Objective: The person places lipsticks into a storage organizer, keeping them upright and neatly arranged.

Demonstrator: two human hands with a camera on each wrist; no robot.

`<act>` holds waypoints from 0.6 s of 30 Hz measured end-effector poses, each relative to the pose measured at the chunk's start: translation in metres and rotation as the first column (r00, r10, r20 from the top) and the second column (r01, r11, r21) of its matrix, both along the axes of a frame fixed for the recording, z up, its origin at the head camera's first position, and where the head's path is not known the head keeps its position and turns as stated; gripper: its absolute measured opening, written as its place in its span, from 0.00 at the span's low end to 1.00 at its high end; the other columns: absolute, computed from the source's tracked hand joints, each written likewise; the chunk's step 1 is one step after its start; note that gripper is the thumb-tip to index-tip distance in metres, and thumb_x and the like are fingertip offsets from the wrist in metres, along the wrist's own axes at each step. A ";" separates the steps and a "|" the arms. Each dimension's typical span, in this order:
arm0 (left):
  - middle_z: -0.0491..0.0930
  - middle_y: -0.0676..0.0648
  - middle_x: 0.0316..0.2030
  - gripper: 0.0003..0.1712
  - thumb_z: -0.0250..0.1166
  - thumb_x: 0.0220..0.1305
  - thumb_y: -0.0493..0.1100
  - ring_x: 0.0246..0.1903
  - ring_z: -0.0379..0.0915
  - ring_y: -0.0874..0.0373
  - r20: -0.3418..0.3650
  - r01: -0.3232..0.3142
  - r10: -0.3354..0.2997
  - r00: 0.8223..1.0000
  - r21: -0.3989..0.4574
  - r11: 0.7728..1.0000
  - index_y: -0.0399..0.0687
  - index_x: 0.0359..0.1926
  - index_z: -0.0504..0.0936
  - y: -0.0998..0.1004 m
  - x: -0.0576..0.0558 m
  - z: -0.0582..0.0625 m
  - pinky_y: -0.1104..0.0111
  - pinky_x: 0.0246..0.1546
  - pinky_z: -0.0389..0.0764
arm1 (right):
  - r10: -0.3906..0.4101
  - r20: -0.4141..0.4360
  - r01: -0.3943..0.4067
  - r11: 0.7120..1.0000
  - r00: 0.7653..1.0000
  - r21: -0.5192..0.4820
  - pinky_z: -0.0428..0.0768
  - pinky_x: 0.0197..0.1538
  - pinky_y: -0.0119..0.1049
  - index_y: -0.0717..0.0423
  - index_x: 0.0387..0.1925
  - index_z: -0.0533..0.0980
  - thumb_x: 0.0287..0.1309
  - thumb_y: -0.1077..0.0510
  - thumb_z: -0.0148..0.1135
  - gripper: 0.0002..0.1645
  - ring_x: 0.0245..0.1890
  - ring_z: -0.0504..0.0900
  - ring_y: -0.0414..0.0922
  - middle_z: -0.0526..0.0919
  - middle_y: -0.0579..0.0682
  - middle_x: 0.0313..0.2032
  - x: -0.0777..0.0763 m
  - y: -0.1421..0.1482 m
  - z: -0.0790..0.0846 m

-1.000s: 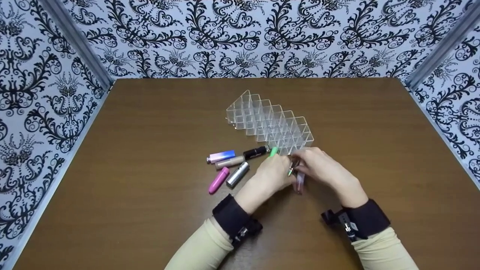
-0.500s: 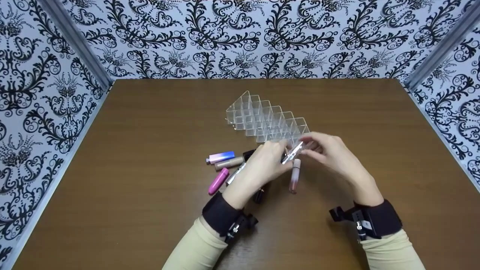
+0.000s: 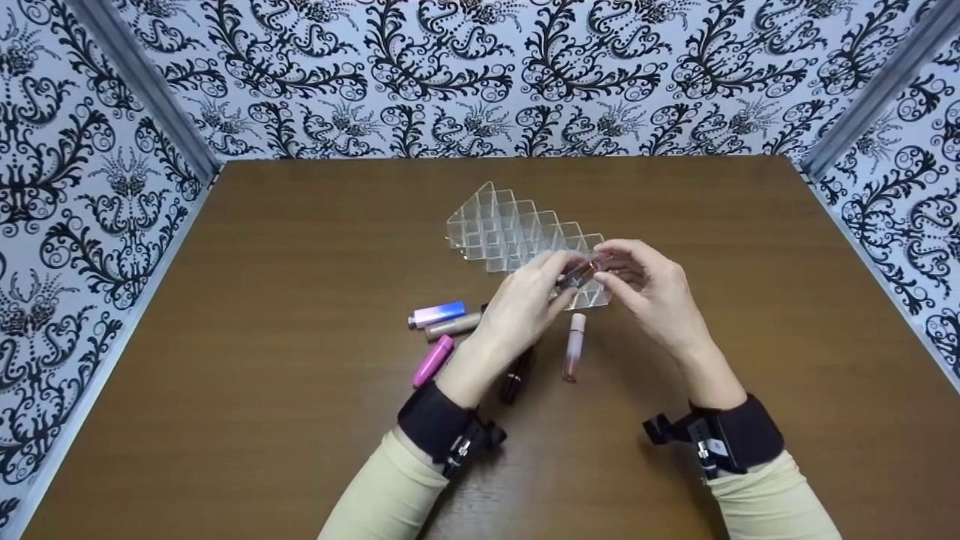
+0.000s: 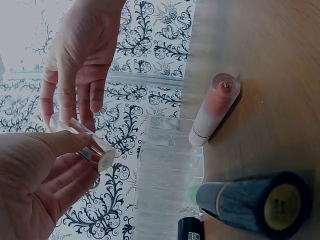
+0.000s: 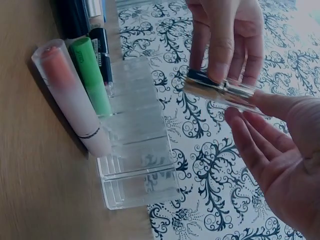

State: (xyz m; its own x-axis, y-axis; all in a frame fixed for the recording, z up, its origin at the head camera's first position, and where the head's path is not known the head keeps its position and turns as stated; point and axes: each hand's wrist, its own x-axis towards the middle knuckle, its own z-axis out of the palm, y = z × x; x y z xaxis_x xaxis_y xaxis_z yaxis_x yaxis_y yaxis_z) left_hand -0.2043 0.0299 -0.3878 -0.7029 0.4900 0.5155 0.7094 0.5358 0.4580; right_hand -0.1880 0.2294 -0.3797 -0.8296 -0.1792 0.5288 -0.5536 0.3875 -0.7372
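Both hands hold a clear lipstick tube [image 5: 220, 92] with a shiny band, raised in front of the acrylic lipstick organizer [image 3: 510, 225]. My left hand [image 3: 521, 304] pinches one end between thumb and fingers. My right hand [image 3: 656, 300] grips the other end, thumb and fingertips on it. Below them on the table lies a lip gloss [image 3: 574, 346], frosted white with a coral end. A green tube [image 5: 90, 75] and a dark tube [image 4: 250, 202] with a gold base lie beside it; the left hand hides the green one in the head view.
Left of the left wrist lie a pink tube [image 3: 433, 361], a beige-grey tube [image 3: 454, 326] and a blue-pink tube [image 3: 437, 314]. Brown tabletop [image 3: 300, 247] surrounds them, and patterned walls [image 3: 480, 75] stand at the back and sides.
Both hands have risen from the tubes on the table toward the organizer, carrying the clear lipstick tube between them. The coral lip gloss, covered before, now shows on the table.
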 end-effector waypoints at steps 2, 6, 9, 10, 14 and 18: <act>0.82 0.45 0.51 0.21 0.67 0.67 0.35 0.50 0.81 0.52 -0.008 0.010 -0.010 1.000 0.025 1.000 0.43 0.60 0.78 0.000 -0.002 -0.002 0.64 0.52 0.81 | -0.031 -0.029 0.031 1.000 0.999 0.004 0.81 0.43 0.24 0.68 0.52 0.80 0.57 0.74 0.68 0.20 0.42 0.84 0.37 0.86 0.57 0.42 0.000 -0.002 -0.001; 0.82 0.44 0.54 0.24 0.66 0.67 0.34 0.54 0.78 0.51 -0.047 0.022 -0.020 0.999 0.040 0.999 0.44 0.63 0.77 -0.001 -0.004 -0.005 0.64 0.58 0.77 | -0.084 -0.086 0.086 0.996 0.993 0.023 0.81 0.44 0.24 0.66 0.52 0.81 0.57 0.73 0.69 0.19 0.41 0.84 0.39 0.86 0.55 0.43 -0.003 -0.004 -0.002; 0.82 0.43 0.56 0.28 0.66 0.67 0.32 0.57 0.77 0.49 -0.059 0.022 -0.020 0.998 0.033 0.999 0.45 0.67 0.74 -0.002 -0.005 -0.006 0.64 0.61 0.75 | -0.103 -0.118 0.108 0.993 0.988 0.038 0.81 0.45 0.25 0.65 0.52 0.81 0.58 0.72 0.69 0.19 0.40 0.85 0.44 0.86 0.54 0.44 -0.006 -0.007 -0.001; 0.81 0.43 0.57 0.29 0.65 0.67 0.32 0.57 0.76 0.49 -0.055 0.021 -0.019 0.998 0.030 0.999 0.45 0.68 0.73 -0.002 -0.005 -0.006 0.64 0.61 0.75 | -0.105 -0.123 0.111 0.993 0.987 0.042 0.81 0.45 0.25 0.65 0.52 0.81 0.58 0.71 0.69 0.19 0.41 0.85 0.45 0.85 0.54 0.44 -0.007 -0.008 -0.001; 0.80 0.41 0.58 0.31 0.64 0.67 0.30 0.58 0.77 0.49 -0.031 0.022 -0.021 0.999 0.016 1.000 0.43 0.71 0.70 -0.004 -0.006 -0.006 0.62 0.61 0.75 | -0.115 -0.123 0.123 0.990 0.986 0.064 0.81 0.44 0.25 0.64 0.52 0.82 0.58 0.71 0.69 0.19 0.40 0.85 0.48 0.85 0.54 0.45 -0.009 -0.014 0.001; 0.81 0.40 0.57 0.31 0.63 0.68 0.30 0.57 0.78 0.48 -0.014 0.023 -0.022 1.000 0.024 0.999 0.42 0.71 0.69 -0.005 -0.007 -0.007 0.62 0.59 0.77 | -0.125 -0.132 0.140 0.984 0.983 0.112 0.83 0.43 0.30 0.64 0.52 0.82 0.58 0.70 0.70 0.19 0.39 0.86 0.47 0.85 0.55 0.45 -0.011 -0.019 0.003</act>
State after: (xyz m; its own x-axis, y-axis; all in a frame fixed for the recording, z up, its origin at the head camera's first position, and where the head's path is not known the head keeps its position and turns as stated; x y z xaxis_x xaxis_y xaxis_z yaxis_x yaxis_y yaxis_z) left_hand -0.2115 0.0250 -0.3948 -0.6845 0.4929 0.5372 0.7276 0.5082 0.4607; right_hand -0.1993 0.2104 -0.3768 -0.7793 -0.1409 0.6106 -0.5760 0.5450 -0.6093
